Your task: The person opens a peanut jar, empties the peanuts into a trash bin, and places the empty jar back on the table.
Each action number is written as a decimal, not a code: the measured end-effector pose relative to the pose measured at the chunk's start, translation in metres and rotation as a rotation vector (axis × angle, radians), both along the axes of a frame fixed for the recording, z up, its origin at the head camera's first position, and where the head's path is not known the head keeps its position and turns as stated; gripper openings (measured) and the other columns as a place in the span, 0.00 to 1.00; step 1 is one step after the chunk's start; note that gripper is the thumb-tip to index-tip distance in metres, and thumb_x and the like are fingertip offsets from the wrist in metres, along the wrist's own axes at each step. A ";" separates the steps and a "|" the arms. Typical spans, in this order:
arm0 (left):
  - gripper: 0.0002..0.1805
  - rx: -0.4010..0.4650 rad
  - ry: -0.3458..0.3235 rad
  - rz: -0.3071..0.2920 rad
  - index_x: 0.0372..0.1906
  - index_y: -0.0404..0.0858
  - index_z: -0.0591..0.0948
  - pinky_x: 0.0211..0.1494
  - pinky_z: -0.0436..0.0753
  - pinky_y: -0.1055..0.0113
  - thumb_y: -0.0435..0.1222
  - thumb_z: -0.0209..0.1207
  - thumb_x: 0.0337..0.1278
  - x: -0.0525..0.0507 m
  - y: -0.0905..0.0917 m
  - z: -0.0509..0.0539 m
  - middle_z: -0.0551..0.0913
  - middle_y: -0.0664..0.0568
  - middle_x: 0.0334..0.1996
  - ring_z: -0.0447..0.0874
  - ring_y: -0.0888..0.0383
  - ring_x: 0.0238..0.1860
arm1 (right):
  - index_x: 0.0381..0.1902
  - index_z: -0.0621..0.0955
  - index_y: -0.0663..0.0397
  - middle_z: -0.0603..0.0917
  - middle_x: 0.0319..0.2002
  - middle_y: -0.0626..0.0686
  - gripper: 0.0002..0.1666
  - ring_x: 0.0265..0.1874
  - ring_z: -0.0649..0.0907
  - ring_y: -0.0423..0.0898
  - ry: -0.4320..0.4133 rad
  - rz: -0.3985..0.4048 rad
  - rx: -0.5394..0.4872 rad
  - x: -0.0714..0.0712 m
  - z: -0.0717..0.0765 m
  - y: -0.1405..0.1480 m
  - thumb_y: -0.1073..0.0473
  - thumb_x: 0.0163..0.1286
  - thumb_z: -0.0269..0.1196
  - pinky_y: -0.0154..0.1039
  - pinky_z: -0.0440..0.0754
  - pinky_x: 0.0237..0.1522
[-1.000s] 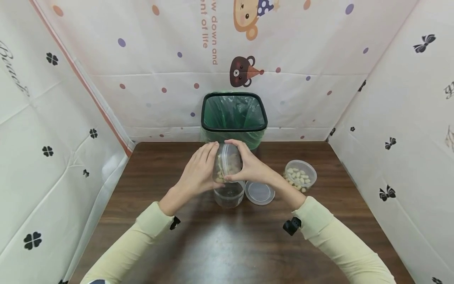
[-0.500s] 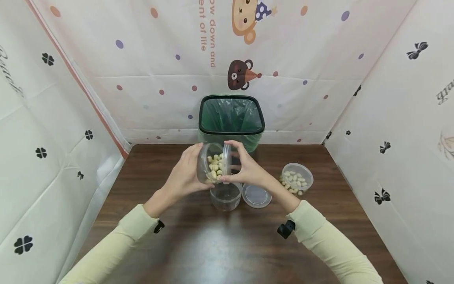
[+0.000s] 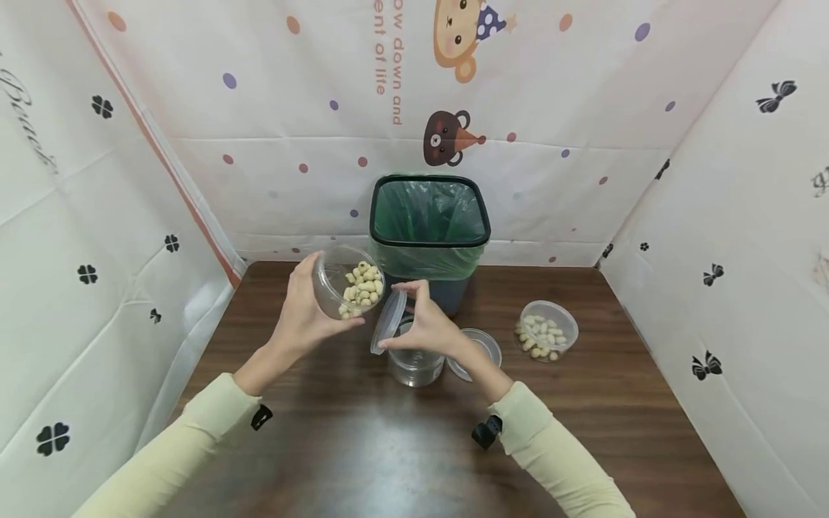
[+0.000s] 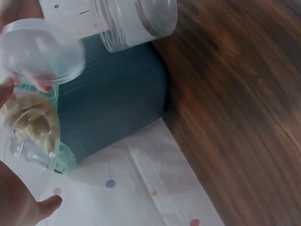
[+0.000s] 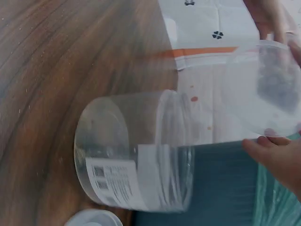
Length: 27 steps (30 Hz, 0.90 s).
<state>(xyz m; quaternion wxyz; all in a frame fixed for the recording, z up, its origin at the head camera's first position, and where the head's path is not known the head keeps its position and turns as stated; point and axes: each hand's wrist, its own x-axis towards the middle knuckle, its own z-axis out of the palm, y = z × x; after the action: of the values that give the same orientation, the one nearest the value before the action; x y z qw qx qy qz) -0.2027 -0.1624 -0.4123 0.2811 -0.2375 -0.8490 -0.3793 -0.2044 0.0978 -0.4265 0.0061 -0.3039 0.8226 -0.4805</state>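
Head view: the left hand [image 3: 296,309] held a tilted tub [image 3: 329,288] of pale pieces [image 3: 363,288] near the far edge of the tabletop [image 3: 311,453]; the right hand [image 3: 426,325] pinched a lid [image 3: 389,321] beside it. Left wrist: a jar [image 4: 134,21] stood near a bin [image 4: 113,94]. Right wrist: it bore a label [image 5: 113,181].

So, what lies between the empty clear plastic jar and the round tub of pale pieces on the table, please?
In the head view, a round translucent plastic lid lies there, partly behind the right forearm.
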 end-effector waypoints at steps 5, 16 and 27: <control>0.73 0.115 -0.043 0.049 0.78 0.39 0.57 0.65 0.71 0.41 0.44 0.88 0.17 0.002 -0.008 0.003 0.66 0.38 0.71 0.67 0.41 0.68 | 0.61 0.56 0.63 0.64 0.69 0.67 0.58 0.66 0.72 0.62 0.033 -0.007 0.219 -0.002 -0.016 -0.016 0.48 0.49 0.82 0.54 0.75 0.64; 0.72 0.136 -0.103 0.091 0.77 0.39 0.58 0.65 0.70 0.43 0.42 0.88 0.17 0.010 -0.025 0.006 0.67 0.41 0.70 0.68 0.45 0.68 | 0.67 0.58 0.61 0.71 0.59 0.60 0.63 0.52 0.78 0.49 -0.014 -0.002 0.412 -0.029 -0.046 -0.063 0.39 0.48 0.81 0.42 0.80 0.53; 0.73 0.146 -0.094 0.039 0.78 0.42 0.57 0.67 0.69 0.42 0.41 0.88 0.16 0.013 -0.016 -0.001 0.65 0.41 0.72 0.67 0.43 0.69 | 0.82 0.39 0.49 0.65 0.76 0.55 0.82 0.66 0.76 0.51 -0.010 -0.058 0.529 -0.036 -0.062 -0.086 0.35 0.46 0.81 0.48 0.74 0.66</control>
<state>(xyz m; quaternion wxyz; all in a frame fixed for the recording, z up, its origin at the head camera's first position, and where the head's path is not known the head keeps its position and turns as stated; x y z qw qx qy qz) -0.1900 -0.1787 -0.4132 0.2650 -0.1817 -0.8357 -0.4454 -0.2409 0.0119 -0.4882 0.0757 -0.2655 0.9280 -0.2504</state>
